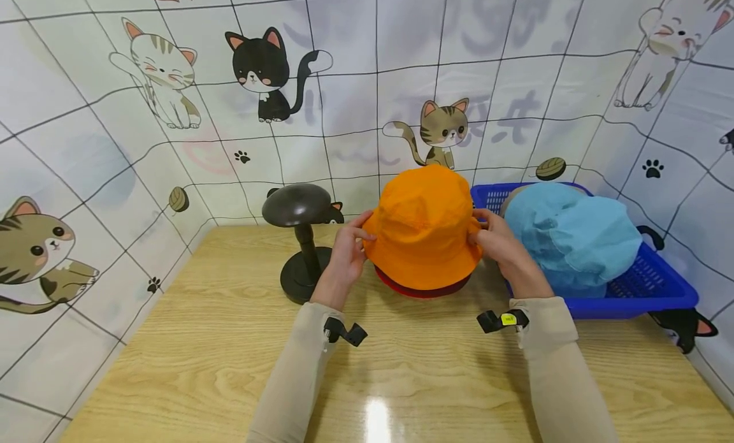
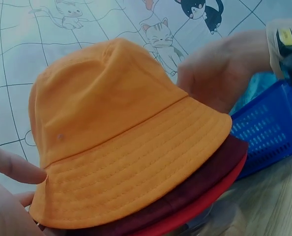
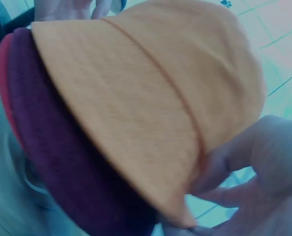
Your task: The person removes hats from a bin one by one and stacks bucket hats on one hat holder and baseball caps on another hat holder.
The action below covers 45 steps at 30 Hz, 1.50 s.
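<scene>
An orange bucket hat [image 1: 424, 226] sits over other hats, with a maroon brim [image 3: 62, 137] and a red brim [image 3: 4, 83] showing below its edge. My left hand [image 1: 348, 255] pinches the orange brim at its left side. On the opposite side, my right hand [image 1: 501, 242] pinches the same brim between thumb and fingers. In the right wrist view the brim is bent where the fingers hold it. Whatever supports the stack is mostly hidden under the hats.
A bare black hat stand [image 1: 297, 204] with a rounded top is left of the hats. To the right, a blue plastic basket [image 1: 654, 296] holds a light blue hat [image 1: 573, 232] and other headwear. A cat-patterned sheet [image 1: 344, 67] backs the wooden table [image 1: 189, 347].
</scene>
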Each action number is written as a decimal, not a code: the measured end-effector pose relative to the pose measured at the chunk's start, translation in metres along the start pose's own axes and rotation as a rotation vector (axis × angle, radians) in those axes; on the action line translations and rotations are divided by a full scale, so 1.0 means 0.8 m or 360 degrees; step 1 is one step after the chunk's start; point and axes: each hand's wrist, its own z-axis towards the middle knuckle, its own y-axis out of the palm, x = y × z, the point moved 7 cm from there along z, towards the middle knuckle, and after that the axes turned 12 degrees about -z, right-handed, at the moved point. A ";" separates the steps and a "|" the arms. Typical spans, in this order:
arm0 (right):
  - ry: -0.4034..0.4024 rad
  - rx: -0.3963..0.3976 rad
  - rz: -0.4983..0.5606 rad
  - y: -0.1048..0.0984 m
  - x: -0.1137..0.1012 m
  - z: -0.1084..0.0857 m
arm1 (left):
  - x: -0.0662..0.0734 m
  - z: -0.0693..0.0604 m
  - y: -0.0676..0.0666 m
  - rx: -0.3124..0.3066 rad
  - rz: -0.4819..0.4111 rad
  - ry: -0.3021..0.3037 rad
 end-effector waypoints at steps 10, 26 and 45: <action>-0.0028 -0.0134 -0.0217 -0.006 0.003 -0.009 | 0.002 0.001 -0.010 0.0156 0.0048 0.0050; -0.0050 -0.0111 -0.0245 -0.002 0.010 -0.002 | -0.005 0.003 -0.013 0.0191 -0.0016 0.0033; 0.0017 -0.0189 -0.0212 -0.009 0.002 -0.015 | 0.018 -0.022 0.005 0.0302 0.0537 0.0400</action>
